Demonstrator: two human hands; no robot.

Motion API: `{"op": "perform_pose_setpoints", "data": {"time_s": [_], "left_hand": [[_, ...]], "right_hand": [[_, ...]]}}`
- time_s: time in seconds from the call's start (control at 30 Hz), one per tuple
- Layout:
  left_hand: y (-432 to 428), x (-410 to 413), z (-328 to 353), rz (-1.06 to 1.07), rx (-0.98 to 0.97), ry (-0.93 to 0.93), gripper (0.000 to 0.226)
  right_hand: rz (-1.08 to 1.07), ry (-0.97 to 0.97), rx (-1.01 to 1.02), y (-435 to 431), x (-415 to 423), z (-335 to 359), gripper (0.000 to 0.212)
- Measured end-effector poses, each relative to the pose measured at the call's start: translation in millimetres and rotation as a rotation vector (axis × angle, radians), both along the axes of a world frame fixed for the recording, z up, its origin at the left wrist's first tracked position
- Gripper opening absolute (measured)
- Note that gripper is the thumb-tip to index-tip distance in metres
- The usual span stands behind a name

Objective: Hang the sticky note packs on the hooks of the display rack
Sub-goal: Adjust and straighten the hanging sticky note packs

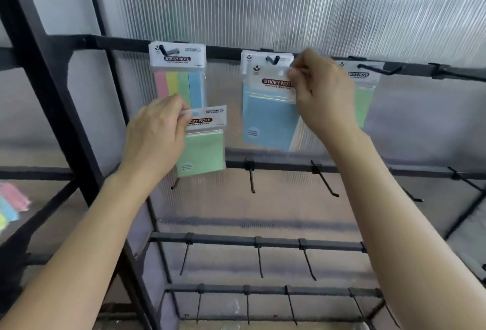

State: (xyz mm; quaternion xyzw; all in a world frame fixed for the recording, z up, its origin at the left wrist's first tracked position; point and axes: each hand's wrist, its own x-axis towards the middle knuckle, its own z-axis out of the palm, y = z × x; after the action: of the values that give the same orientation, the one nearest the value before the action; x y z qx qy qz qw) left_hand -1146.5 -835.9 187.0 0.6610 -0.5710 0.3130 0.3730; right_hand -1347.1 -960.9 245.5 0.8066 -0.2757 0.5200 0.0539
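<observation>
My right hand [322, 93] pinches the header of a blue sticky note pack [268, 116] just below the middle hook [272, 61] of the top bar, where another pack's header hangs behind it. My left hand [155, 135] grips a green sticky note pack [201, 153] by its header, lower and to the left, in front of the rack. A pack of four coloured strips [178, 82] hangs on the left hook. A green pack [363, 98] hangs on a hook to the right, partly hidden by my right hand.
The black display rack [52, 88] has several lower bars [276, 165] with bare hooks pointing toward me. More bare hooks [452, 72] stick out at the top right. Blurred coloured packs [11, 206] lie at the far left. A ribbed translucent panel backs the rack.
</observation>
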Motion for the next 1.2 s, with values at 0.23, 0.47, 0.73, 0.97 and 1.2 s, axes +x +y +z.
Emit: {"op": "perform_pose_setpoints", "data": {"time_s": [0.23,0.47,0.73,0.97,1.2], "left_hand": [[0,-13,0,0.063,-0.021,0.011,0.011],[-5,-17,0,0.101,-0.033,0.028,0.008],[-4,-13,-4,0.092,-0.03,0.033,0.008],[-8,-4,-2,0.036,-0.026,0.005,0.009],[-3,7,-4,-0.001,0.01,-0.008,0.013]], "right_hand": [[0.059,-0.032,0.034,-11,8,18,0.017],[0.032,0.028,0.085,-18,12,23,0.018],[-0.036,0.048,0.187,-36,23,21,0.016],[-0.131,0.012,0.199,-53,38,22,0.014],[-0.2,-0.051,0.012,-55,44,5,0.034]]}}
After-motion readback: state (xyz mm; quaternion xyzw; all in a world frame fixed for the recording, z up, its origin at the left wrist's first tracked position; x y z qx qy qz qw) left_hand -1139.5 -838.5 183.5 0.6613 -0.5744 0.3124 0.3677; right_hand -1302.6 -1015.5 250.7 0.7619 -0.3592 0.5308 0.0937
